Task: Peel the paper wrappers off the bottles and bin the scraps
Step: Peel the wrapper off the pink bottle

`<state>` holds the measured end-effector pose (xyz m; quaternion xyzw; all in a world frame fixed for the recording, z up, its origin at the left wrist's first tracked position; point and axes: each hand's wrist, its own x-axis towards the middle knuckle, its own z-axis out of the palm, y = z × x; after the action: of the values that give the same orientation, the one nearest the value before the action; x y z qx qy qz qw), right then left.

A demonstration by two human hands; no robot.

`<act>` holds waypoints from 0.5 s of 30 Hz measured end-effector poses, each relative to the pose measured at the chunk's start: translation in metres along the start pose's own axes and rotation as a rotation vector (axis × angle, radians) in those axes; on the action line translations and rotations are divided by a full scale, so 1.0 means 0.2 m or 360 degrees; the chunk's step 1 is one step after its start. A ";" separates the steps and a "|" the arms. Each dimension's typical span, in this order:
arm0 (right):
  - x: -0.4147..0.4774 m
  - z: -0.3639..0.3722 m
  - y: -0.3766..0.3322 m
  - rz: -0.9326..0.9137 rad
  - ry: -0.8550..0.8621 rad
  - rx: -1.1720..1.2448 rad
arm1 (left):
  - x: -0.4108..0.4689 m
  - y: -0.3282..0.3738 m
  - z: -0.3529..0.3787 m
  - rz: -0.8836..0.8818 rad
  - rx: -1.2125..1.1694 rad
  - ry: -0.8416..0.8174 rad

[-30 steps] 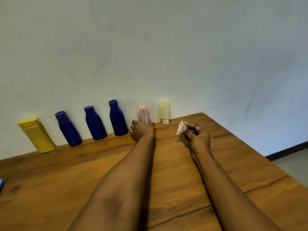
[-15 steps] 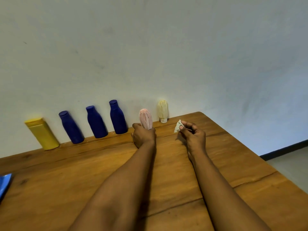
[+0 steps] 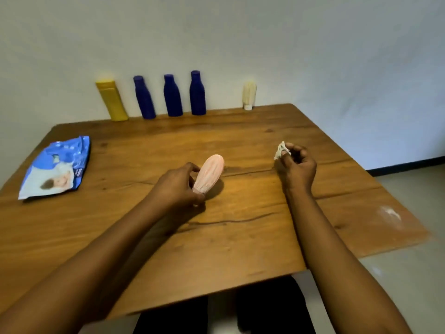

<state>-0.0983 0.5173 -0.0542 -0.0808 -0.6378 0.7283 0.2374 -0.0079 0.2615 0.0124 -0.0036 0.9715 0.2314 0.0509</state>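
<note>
Along the far edge of the wooden table [image 3: 240,237], in the upper middle of the frame, a yellow bottle [image 3: 112,101] is leaning against the pale wall [image 3: 313,44]. Three blue bottles [image 3: 172,95] are standing in a row just to its right. Further right, apart from them, a small bottle in cream paper [image 3: 249,95] is standing with a white end at the bottom. A chalky white smear [image 3: 390,213] is showing on the tabletop at the right.

A blue printed packet [image 3: 56,167] is lying flat at the left of the frame. Whether it is holding anything cannot be told, and its lettering is too blurred to read.

At the centre, the left hand [image 3: 177,185] is gripping the lower end of the pink-wrapped bottle [image 3: 209,173], tilting it up and to the right over the table. Right of centre, the right hand [image 3: 297,166] is pinching a small crumpled paper scrap [image 3: 280,150] at its fingertips, the other fingers curling in.
</note>
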 end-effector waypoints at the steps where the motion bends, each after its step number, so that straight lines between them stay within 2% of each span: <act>1: -0.10 -0.02 -0.04 -0.0010 -0.0037 -0.0007 | -0.06 -0.01 0.00 0.0011 0.0011 -0.0009; 8: -0.62 -0.08 -0.22 -0.0170 -0.0312 -0.0294 | -0.29 -0.04 0.07 0.0078 0.0049 0.0066; 12: -0.80 -0.07 -0.27 -0.0451 -0.0506 -0.0541 | -0.39 -0.10 0.11 0.0070 -0.0203 0.0138; 15: -0.90 -0.02 -0.29 -0.0525 -0.0742 -0.0724 | -0.43 -0.17 0.13 0.0048 -0.0342 0.0175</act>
<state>0.0756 0.4445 -0.0322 0.1408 -0.8250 0.5184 0.1758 0.0821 0.2408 -0.0173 -0.0072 0.9424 0.3344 -0.0067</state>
